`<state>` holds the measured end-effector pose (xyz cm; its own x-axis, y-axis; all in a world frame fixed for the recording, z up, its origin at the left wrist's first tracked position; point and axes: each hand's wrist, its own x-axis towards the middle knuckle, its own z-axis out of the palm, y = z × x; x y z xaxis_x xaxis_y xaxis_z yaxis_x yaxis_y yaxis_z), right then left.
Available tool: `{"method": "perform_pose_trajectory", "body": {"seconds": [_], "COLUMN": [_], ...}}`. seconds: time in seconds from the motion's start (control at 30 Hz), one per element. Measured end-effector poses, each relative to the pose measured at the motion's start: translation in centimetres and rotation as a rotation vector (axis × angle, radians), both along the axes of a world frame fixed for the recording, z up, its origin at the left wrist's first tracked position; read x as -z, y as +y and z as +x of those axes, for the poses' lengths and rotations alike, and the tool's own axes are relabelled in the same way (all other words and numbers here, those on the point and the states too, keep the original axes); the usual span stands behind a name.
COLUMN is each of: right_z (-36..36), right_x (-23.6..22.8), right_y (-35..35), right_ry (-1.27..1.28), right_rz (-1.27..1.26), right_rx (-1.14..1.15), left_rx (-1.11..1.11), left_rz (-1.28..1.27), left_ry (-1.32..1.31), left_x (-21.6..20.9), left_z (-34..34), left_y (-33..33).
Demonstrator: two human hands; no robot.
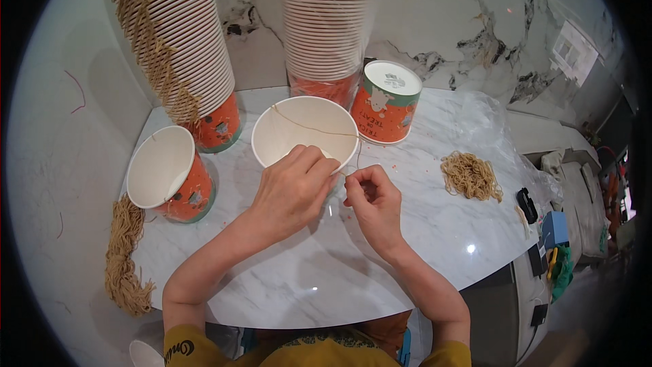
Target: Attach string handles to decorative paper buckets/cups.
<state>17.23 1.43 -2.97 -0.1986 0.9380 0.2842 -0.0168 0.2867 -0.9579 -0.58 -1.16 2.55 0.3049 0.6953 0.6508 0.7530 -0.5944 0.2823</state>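
Note:
A white-lined paper bucket (319,110) stands in the middle of the table, its mouth tilted toward me. A thin tan string (320,130) runs across its opening, over the right rim and down toward my fingers. My left hand (295,187) is closed on the near rim of the bucket, its fingertips partly hidden. Just right of the rim, my right hand (373,200) pinches the string between thumb and forefinger, with the other fingers curled. The outside of this bucket is mostly hidden behind my hands.
A second bucket (159,163) stands left, an upturned orange bucket (385,112) behind right. Tall bucket stacks (180,34) (331,20) rise at the back, the left one draped with strings. String bundles (470,177) (125,258) lie right and left. Clear plastic wrap (485,126) lies at the right.

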Motion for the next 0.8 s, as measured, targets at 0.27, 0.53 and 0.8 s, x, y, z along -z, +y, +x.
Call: {"method": "perform_pose_trajectory", "body": {"seconds": [0.27,0.53,0.8], "right_z": [-0.08,-0.51,-0.31], "right_x": [0.09,-0.25,-0.76], "right_y": [0.09,-0.15,-0.27], "right_ry": [-0.004,0.071,0.024], "right_rz": [-0.005,0.008,-0.031], "right_rx": [-0.001,0.012,-0.035], "left_rx": [0.006,0.001,0.006], "left_rz": [-0.001,-0.006,-0.033], "left_ry": [0.003,0.000,0.003], "left_x": [-0.10,-0.06,-0.14], "left_z": [0.19,0.24,0.41], "left_y": [-0.15,-0.30,-0.44]}}
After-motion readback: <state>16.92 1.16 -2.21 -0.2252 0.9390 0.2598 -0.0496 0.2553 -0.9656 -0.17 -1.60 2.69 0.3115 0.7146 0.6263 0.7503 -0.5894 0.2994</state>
